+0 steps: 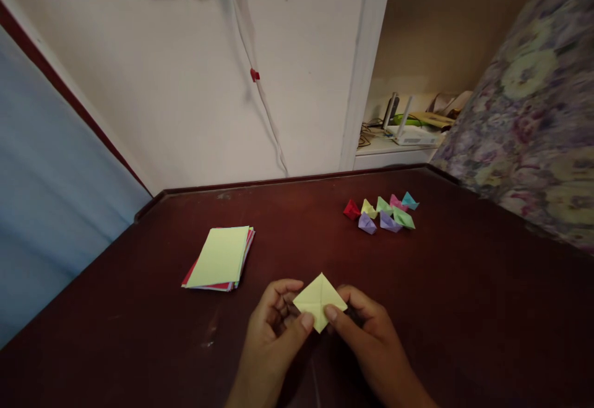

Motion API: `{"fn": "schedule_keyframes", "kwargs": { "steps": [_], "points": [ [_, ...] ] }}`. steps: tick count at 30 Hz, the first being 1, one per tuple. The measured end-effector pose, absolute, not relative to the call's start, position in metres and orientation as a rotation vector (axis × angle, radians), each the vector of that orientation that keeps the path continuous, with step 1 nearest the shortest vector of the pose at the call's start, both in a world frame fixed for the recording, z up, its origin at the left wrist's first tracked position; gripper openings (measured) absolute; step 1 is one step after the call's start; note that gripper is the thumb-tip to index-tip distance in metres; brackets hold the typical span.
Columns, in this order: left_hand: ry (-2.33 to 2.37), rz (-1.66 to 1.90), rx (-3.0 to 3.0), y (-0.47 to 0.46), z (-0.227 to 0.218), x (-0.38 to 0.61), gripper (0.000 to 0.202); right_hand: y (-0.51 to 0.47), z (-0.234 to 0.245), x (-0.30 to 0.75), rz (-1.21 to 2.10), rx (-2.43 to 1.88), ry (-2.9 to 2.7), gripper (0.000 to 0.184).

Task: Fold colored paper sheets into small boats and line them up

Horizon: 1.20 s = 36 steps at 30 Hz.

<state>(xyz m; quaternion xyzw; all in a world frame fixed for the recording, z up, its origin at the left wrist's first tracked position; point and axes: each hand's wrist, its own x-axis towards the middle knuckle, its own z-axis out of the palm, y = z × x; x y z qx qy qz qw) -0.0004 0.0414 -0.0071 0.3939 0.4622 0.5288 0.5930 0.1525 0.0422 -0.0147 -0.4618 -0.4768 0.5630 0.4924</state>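
A small yellow folded paper (320, 293), diamond-shaped with crossing creases, is held up between my hands near the front of the table. My left hand (276, 327) grips its lower left side, thumb on the front face and fingers curled behind. On the lower right side, my right hand (366, 327) pinches it the same way. The fingertips behind the paper are partly hidden. Farther off to the right sits a group of several small folded paper boats (390, 221) in red, yellow, green, pink, purple and blue.
A stack of coloured paper sheets (220, 259), yellow on top, lies left on the dark red table (288, 222). A white cable (266, 108) hangs down the wall behind. A white router (413, 134) stands in a niche. Blue curtain (55, 179) left, floral curtain (533, 111) right.
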Motion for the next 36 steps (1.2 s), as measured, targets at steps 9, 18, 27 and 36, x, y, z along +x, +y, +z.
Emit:
{"fn": "schedule_keyframes", "kwargs": {
  "steps": [9, 18, 27, 36],
  "points": [
    [1.147, 1.122, 1.055, 0.043, -0.014, -0.007, 0.027, 0.042, -0.016, 0.155, 1.322, -1.107, -1.252, 0.022],
    [1.118, 1.094, 1.087, 0.044, -0.011, -0.002, 0.028, 0.042, -0.017, 0.151, 1.306, -1.096, -1.211, 0.029],
    [1.093, 1.116, 1.04, 0.043, -0.015, -0.004, 0.025, 0.043, -0.018, 0.154, 1.323, -1.162, -1.204, 0.029],
    [0.829, 1.095, 0.746, 0.043, -0.015, 0.0, 0.068, 0.041, -0.035, 0.161, 1.296, -0.969, -1.031, 0.039]
  ]
}}
